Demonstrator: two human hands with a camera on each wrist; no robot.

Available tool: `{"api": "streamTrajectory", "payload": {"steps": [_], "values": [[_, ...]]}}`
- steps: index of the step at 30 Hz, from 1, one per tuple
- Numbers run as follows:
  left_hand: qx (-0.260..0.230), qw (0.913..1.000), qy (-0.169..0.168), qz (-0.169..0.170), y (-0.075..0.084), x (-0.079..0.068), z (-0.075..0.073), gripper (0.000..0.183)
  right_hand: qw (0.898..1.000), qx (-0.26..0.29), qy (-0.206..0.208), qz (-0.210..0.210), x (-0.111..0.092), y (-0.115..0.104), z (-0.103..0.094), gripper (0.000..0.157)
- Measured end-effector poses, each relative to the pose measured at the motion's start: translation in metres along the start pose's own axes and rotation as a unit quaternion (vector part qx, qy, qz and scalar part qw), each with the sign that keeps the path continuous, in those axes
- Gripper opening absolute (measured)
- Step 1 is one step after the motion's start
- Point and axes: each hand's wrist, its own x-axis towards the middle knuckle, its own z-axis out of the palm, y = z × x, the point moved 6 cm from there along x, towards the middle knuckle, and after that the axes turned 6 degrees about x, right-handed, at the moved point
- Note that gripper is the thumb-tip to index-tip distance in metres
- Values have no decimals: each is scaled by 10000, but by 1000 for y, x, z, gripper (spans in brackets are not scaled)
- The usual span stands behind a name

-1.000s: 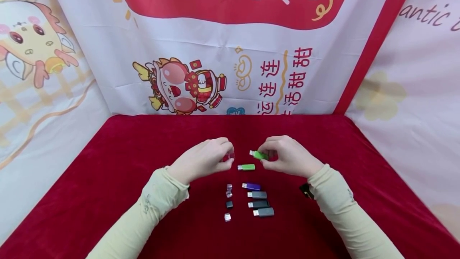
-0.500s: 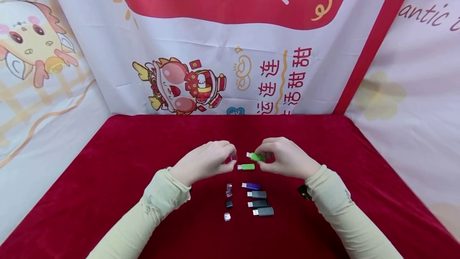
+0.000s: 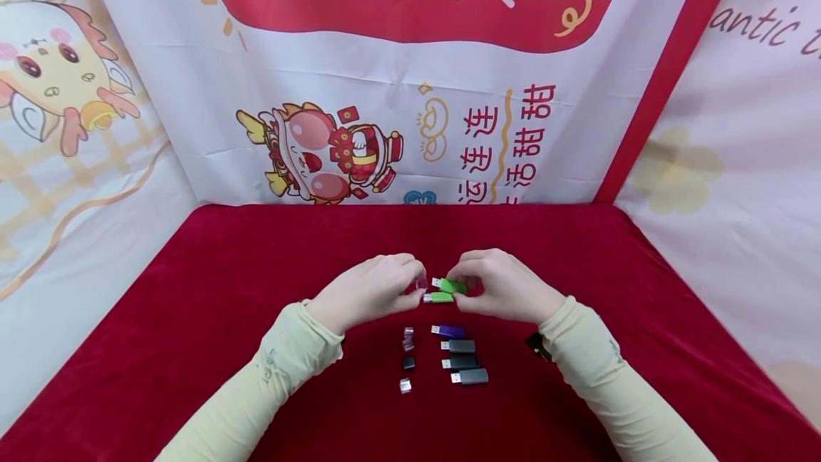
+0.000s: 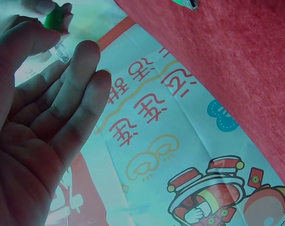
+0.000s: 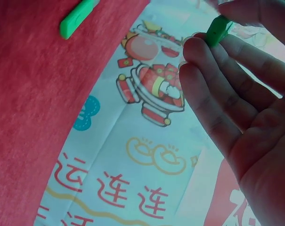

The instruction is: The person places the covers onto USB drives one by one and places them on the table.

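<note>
A clear cap [image 3: 420, 283] is pinched between the thumb and fingers of my left hand [image 3: 372, 292]; the same see-through cap [image 4: 61, 52] shows at the fingertips in the left wrist view. My right hand [image 3: 507, 286] pinches a green USB stick [image 3: 454, 286], its metal plug pointing left at the cap. In the right wrist view the green body [image 5: 218, 31] sits between thumb and fingers. Plug and cap are close, with a small gap in the head view. Just below both hands lies a second green USB stick [image 3: 441, 298] with a clear cap over its plug.
Nearer on the red tablecloth [image 3: 269, 248] lie a purple USB stick [image 3: 451, 331] and several grey or dark ones [image 3: 473, 376], plugs leftward. Left of them is a column of loose caps: clear ones [image 3: 405, 386] and a black one [image 3: 408, 363]. A printed cloth [image 3: 385, 77] hangs behind the table.
My right hand has brought the green USB stick left and slightly nearer. My left hand has shifted a little right with the clear cap, so the gap between them has narrowed.
</note>
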Motion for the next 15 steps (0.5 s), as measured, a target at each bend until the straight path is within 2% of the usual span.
{"api": "streamTrajectory", "payload": {"steps": [4, 15], "values": [[-2, 9999, 96, 46, 1, 0, -1, 13, 9999, -92, 24, -47, 0, -6, -2, 19], [30, 9999, 97, 103, 5, 1, -3, 11, 9996, -275, 38, -79, 0, -7, -1, 16]]}}
